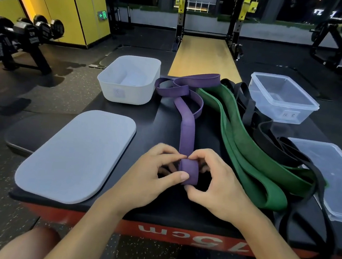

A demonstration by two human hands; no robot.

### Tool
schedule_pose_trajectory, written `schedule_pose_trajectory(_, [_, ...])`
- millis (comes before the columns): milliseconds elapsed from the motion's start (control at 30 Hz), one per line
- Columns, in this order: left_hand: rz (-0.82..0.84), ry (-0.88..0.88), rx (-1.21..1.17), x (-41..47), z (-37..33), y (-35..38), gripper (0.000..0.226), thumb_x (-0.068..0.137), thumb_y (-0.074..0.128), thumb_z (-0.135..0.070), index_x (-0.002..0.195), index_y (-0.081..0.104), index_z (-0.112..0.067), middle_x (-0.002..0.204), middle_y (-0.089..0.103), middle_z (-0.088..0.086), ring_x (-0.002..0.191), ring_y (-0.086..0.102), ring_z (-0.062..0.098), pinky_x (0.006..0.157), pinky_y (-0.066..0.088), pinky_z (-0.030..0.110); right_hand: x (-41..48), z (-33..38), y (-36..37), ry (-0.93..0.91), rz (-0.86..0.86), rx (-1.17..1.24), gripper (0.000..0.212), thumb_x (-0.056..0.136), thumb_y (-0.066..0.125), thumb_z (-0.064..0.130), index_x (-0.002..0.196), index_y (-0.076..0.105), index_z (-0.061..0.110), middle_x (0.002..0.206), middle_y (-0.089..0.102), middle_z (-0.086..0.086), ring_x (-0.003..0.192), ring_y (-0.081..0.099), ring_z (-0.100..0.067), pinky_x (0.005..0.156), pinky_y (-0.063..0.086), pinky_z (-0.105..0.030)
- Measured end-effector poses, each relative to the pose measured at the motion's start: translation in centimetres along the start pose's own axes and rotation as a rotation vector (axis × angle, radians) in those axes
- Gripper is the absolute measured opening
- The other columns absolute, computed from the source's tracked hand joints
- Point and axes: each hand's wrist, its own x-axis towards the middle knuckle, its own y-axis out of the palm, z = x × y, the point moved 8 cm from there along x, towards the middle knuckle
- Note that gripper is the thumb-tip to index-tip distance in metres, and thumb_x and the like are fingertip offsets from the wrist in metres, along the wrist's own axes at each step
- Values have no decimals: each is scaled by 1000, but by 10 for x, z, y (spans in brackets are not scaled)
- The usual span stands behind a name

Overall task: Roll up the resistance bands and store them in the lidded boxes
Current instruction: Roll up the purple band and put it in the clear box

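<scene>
A purple resistance band (pixel 187 135) lies down the middle of the black box top, its near end wound into a small roll (pixel 189 172). My left hand (pixel 157 174) pinches the roll from the left with thumb and fingers. From the right, my right hand (pixel 211 183) grips the same roll. A wide green band (pixel 253 158) and a black band (pixel 272 147) lie tangled to the right. An open white box (pixel 127 96) stands at the back left, with its grey lid (pixel 75 155) flat in front of it. An open clear box (pixel 280 110) sits at the back right; its clear lid (pixel 340 183) lies nearer.
The black top belongs to a red-sided plyo box (pixel 177 232) marked 75cm. Part of the black band hangs over its front right edge. A dumbbell rack (pixel 24 36) stands on the floor at left, and a squat rack (pixel 210 18) with a wooden platform stands behind.
</scene>
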Motion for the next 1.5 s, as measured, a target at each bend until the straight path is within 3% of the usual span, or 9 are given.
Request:
schedule_pose_trajectory(133, [-18, 0, -32, -2, 0, -1, 51, 86, 85, -32, 134, 67, -33, 115, 67, -16, 104, 69, 13, 94, 59, 34, -1, 0, -3, -8, -26, 12, 52, 73, 85, 24, 115, 57, 36, 111, 64, 16, 104, 64, -12, 89, 52, -29])
schedule_pose_trajectory(367, [-37, -1, -81, -3, 0, -1, 32, 82, 88, -32, 113, 77, -32, 100, 76, -11, 94, 73, 16, 87, 60, 34, -3, 4, -4, -44, -49, 1, 45, 73, 81, 31, 113, 62, 34, 103, 65, 16, 98, 63, -14, 83, 52, -32])
schedule_pose_trajectory(567, [-92, -43, -22, 2, 4, -7, 19, 87, 80, -37, 106, 77, -37, 98, 64, -17, 93, 67, 7, 80, 51, 15, -2, 4, 4, -41, 13, -63, 70, 70, 78, 46, 135, 53, 36, 127, 44, 21, 107, 60, -11, 89, 54, -35])
schedule_pose_trajectory(667, [-79, -78, 24, 6, 3, -4, 18, 94, 72, -41, 110, 77, -34, 94, 65, -16, 92, 64, 4, 78, 44, 10, -1, 1, 0, -41, -13, -57, 63, 71, 76, 38, 130, 56, 35, 122, 49, 20, 104, 59, -13, 87, 53, -32])
schedule_pose_trajectory(867, [-94, -64, 21, 1, 1, -2, 30, 93, 73, -42, 122, 73, -34, 98, 67, -17, 94, 66, 8, 80, 49, 16, 1, -5, -4, 5, -35, 16, 52, 69, 81, 34, 120, 66, 34, 111, 58, 13, 95, 60, -18, 84, 49, -24])
schedule_pose_trajectory(1067, [-41, -52, -58, -5, 2, -1, 24, 95, 74, -39, 119, 74, -33, 96, 77, -5, 94, 73, 20, 88, 58, 40, 2, -3, -3, 21, -6, 37, 44, 69, 76, 46, 110, 71, 32, 95, 58, 8, 92, 59, -18, 82, 49, -29])
schedule_pose_trajectory(1267, [-104, -111, -23, -6, 0, -3, 17, 92, 70, -42, 106, 76, -36, 90, 76, -10, 87, 72, 12, 82, 58, 34, 2, -1, 4, 2, 42, -44, 56, 72, 71, 55, 123, 66, 33, 105, 60, 17, 109, 55, -10, 92, 47, -31])
schedule_pose_trajectory(1367, [-128, -134, -25, -5, -2, -9, 35, 80, 63, -63, 97, 78, -37, 89, 76, -11, 84, 72, 11, 81, 60, 43, 1, 0, 5, 13, 27, -34, 72, 69, 75, 60, 136, 54, 40, 108, 57, 24, 112, 56, -6, 96, 48, -30])
schedule_pose_trajectory(1500, [-122, -191, -71, -3, 1, -11, 30, 80, 77, -61, 86, 78, -32, 78, 76, -5, 70, 71, 15, 67, 59, 34, 2, 4, 3, 10, 23, -36, 60, 66, 83, 61, 116, 53, 45, 111, 58, 21, 110, 58, -4, 93, 52, -36])
